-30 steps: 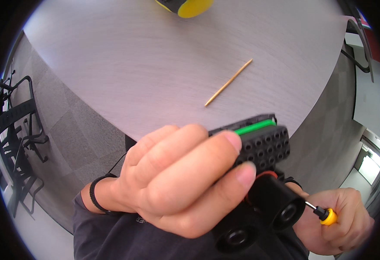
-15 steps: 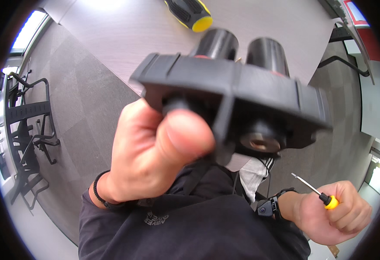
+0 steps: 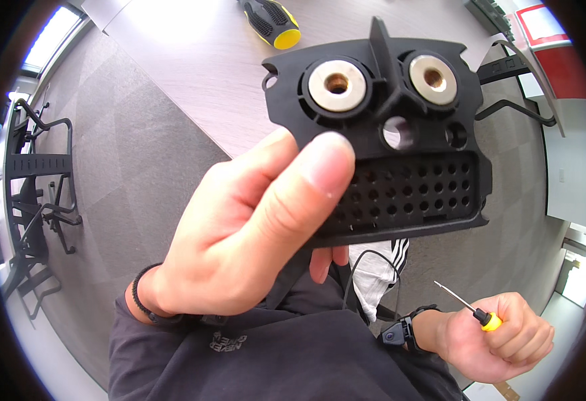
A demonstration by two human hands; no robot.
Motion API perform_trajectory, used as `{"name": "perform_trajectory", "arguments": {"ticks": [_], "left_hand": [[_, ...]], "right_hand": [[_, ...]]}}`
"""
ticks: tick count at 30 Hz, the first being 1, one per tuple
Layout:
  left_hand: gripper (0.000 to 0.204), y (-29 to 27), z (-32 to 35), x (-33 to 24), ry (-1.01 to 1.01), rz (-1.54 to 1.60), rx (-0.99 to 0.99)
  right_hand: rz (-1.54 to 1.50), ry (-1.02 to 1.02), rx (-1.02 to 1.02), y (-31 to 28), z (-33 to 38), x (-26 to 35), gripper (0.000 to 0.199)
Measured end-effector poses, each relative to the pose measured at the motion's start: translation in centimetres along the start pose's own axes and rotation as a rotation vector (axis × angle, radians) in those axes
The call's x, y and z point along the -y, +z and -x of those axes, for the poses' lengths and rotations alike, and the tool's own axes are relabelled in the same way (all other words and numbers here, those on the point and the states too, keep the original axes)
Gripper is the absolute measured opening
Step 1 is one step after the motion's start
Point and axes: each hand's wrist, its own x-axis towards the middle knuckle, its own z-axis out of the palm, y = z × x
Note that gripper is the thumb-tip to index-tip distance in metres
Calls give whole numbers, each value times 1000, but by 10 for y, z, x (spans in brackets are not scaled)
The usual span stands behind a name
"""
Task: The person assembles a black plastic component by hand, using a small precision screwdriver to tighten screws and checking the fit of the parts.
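Observation:
Close to the camera, my left hand [image 3: 253, 220] grips a black plastic connector housing [image 3: 433, 150], thumb across its near face and fingers behind. Two round metal sockets with threaded-looking holes sit at its top, parted by an upright fin. Below them are two smaller round holes and a recessed grid of small holes, partly covered by my thumb. At the lower right, my right hand [image 3: 497, 337] is closed around a small screwdriver [image 3: 490, 321] with a yellow and black handle; its thin metal shaft points up and left, apart from the housing.
A larger black and yellow handle [image 3: 273, 25] lies on the pale table [image 3: 192, 80] beyond the housing. Black-framed chairs [image 3: 42, 167] stand at the left on grey carpet [image 3: 132, 134]. A white cloth with black stripes [image 3: 376, 277] and a dark cable are below the housing.
My left hand has tilted the connector housing up, so the face with the metal sockets and hole grid now shows. My right hand has shifted slightly left, still holding the screwdriver.

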Motion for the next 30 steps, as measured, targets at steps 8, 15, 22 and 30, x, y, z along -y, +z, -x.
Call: {"name": "perform_trajectory", "arguments": {"ticks": [8, 15, 22, 30], "left_hand": [[71, -6, 9, 6, 106, -204, 81], [62, -5, 7, 3, 119, -218, 100], [54, -7, 7, 3, 136, -223, 113], [46, -9, 9, 3, 164, -229, 104]], "right_hand": [[24, 1, 15, 0, 3, 3, 31], [19, -12, 4, 2, 4, 3, 32], [0, -21, 3, 7, 4, -2, 33], [19, -13, 4, 10, 5, 0, 33]]}}
